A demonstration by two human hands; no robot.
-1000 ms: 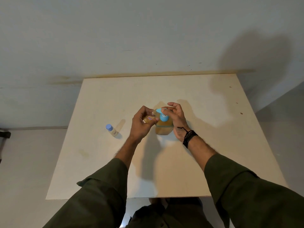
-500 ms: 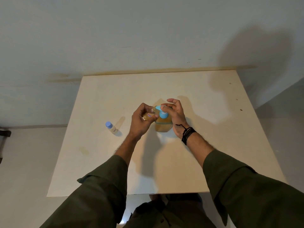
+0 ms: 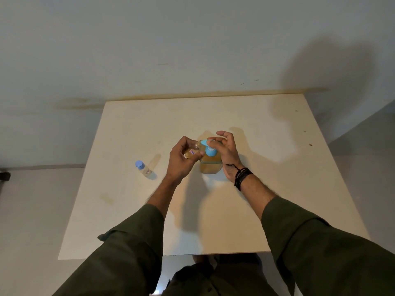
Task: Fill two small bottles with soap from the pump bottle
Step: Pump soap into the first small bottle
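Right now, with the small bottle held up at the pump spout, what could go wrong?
The left hand grips the small bottle under the spout of the pump bottle. Its mouth is hidden, so a slight misalignment could send soap onto fingers or table.

The right hand presses the pump head with fingertips only; a hard push might tip the bottle.

The capped small bottle stands near the left forearm and could be knocked.

Olive-green sleeves (image 3: 132, 242) — black cord bracelets (image 3: 241, 176).
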